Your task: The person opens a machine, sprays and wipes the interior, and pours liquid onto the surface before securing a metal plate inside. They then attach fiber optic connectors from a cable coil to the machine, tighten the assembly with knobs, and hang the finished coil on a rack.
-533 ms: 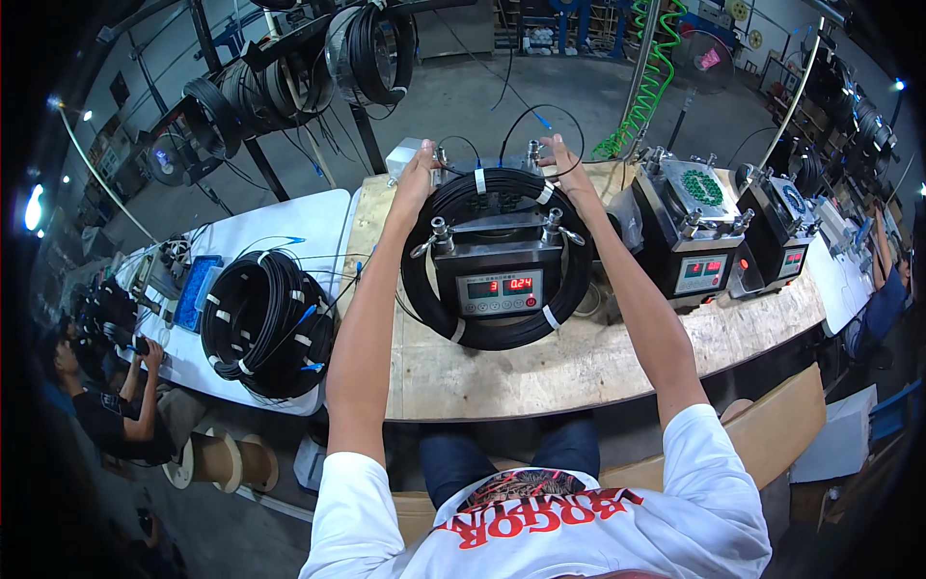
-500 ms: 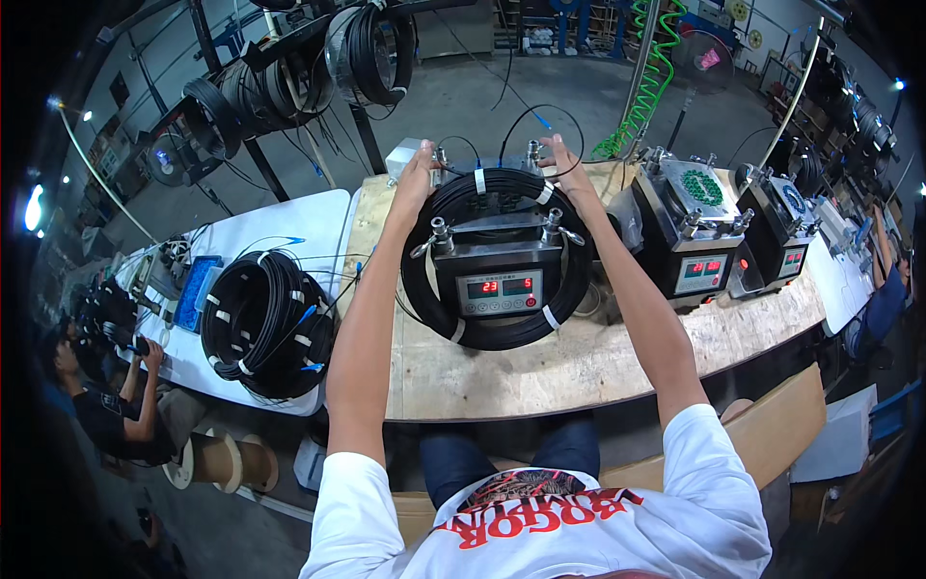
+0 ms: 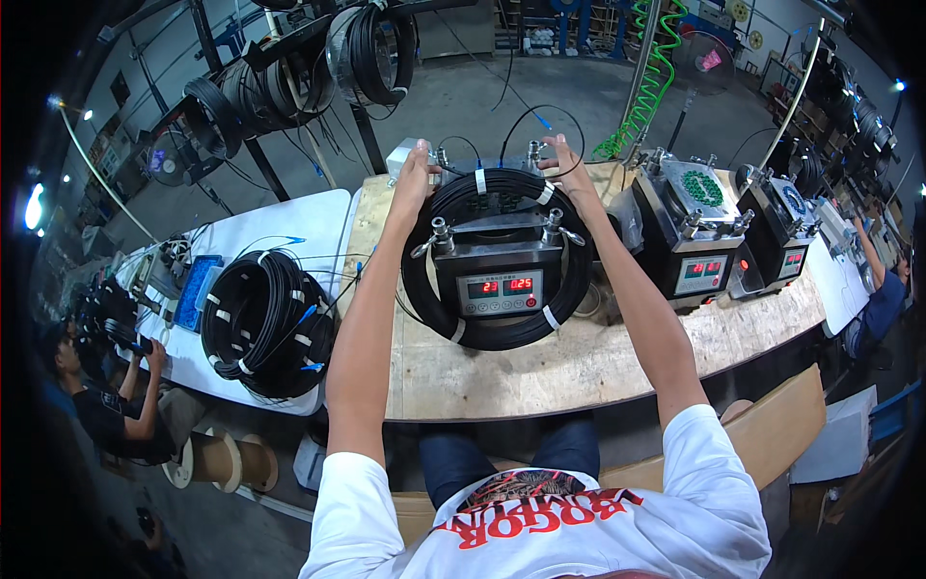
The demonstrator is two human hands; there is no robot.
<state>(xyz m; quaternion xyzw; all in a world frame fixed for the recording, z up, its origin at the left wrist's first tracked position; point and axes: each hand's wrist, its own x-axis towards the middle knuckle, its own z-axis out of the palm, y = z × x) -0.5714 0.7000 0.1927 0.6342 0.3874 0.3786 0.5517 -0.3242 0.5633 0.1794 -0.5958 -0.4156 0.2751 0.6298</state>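
Note:
My left hand [image 3: 415, 172] is at the far left clamp [image 3: 441, 156] of a box-shaped polishing machine [image 3: 497, 264]. My right hand [image 3: 569, 172] is at the matching far right clamp [image 3: 534, 151]. Each hand has its thumb and fingers bent about the clamp's outer side, where a small lever is mostly hidden. A coil of black cable [image 3: 482, 335] with white ties hangs around the machine, leaving its lit red display visible. Thin cable ends with blue connectors [image 3: 543, 124] loop up behind the coil.
More tied black cable coils [image 3: 253, 314] lie on the white table [image 3: 323, 217] at left, near a blue tray [image 3: 198, 289]. Two similar machines [image 3: 687, 232] stand on the wooden bench [image 3: 502, 386] to the right. A green spiral hose [image 3: 641, 106] hangs behind. Co-workers sit at both sides.
The machine's right-hand red readout has changed. My hands and the coil have stayed in place. The co-worker at left has shifted the dark coil in their hands slightly.

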